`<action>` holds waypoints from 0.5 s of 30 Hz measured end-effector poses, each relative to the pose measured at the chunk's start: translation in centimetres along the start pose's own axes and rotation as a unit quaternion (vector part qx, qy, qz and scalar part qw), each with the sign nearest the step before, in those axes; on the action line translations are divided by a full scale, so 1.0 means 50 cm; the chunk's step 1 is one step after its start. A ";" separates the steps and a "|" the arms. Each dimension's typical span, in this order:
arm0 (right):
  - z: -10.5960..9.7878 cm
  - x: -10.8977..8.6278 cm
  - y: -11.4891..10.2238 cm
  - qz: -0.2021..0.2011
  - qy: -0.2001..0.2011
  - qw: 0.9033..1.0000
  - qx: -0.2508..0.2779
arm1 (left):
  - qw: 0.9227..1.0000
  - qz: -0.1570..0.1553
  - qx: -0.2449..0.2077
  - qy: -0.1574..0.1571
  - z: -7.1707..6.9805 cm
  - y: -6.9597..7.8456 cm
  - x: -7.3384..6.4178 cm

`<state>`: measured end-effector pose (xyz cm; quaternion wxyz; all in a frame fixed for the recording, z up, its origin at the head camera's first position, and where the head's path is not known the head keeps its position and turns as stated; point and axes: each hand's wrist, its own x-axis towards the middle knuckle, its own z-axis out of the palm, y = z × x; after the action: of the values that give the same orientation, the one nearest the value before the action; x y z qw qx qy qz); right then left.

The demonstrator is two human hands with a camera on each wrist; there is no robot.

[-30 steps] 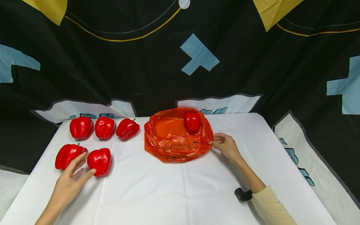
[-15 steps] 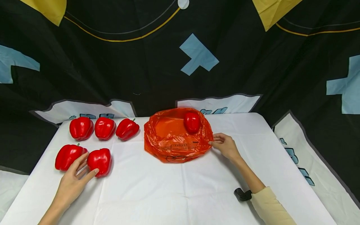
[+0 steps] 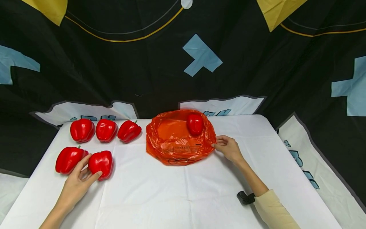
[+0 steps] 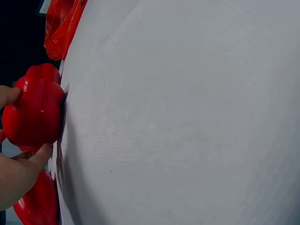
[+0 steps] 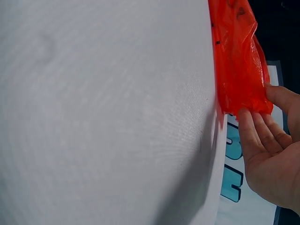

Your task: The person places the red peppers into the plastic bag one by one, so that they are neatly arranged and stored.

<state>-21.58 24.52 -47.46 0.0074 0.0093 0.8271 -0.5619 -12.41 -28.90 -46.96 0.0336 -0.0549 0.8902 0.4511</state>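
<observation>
My left hand is at the near right red bell pepper, thumb on its near side and fingers along its left side. In the left wrist view this bell pepper lies between thumb and fingers, still on the table. Just left of it lies another red bell pepper. An orange-red plastic bag stands with its mouth spread wide, and one bell pepper sits inside at the right. My right hand pinches the bag's right edge; the right wrist view shows thumb and fingers on the thin plastic.
Behind the near pair, a row of red bell peppers lies along the table's back left. White cloth covers the table. A dark patterned curtain hangs behind it. A small black device sits by the right sleeve.
My left hand has moved slightly right and its thumb and fingers have closed in around the near right bell pepper. The right hand and the bag have stayed in place.
</observation>
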 end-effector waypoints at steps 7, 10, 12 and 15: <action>0.001 0.002 0.001 0.000 -0.003 1.000 0.000 | 0.999 0.001 -0.015 -0.030 0.000 0.001 0.007; 0.001 0.002 0.003 -0.002 -0.005 1.000 -0.002 | 0.999 -0.007 -0.016 -0.039 -0.001 0.002 0.011; 0.001 0.001 0.003 -0.004 -0.006 1.000 -0.009 | 0.999 -0.012 -0.016 -0.043 -0.001 0.003 0.012; 0.001 0.000 0.004 -0.001 -0.004 1.000 -0.016 | 0.999 -0.014 -0.019 -0.041 0.001 0.003 0.013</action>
<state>-21.59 24.54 -47.65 0.0102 0.0058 0.8361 -0.5485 -13.07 -28.81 -46.92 0.0755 -0.0490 0.8784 0.4694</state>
